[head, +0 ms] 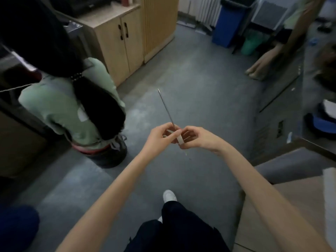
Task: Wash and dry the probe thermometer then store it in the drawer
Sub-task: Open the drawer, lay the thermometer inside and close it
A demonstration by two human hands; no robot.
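Note:
The probe thermometer (166,108) is a thin metal rod pointing up and away from me, its tip over the grey floor. Its white head sits hidden between my fingers, with a pale strip showing there. My left hand (161,136) pinches the base of the rod from the left. My right hand (195,137) closes around the white head from the right. Both hands meet in mid-air over the floor. No sink or drawer can be made out in the view.
A person in a green top (72,104) crouches at the left beside a wooden cabinet (120,44). A blue bin (229,24) stands at the back. Another person's arm (269,57) reaches down at the right, by a dark counter (283,99). My leg and white shoe (169,196) are below.

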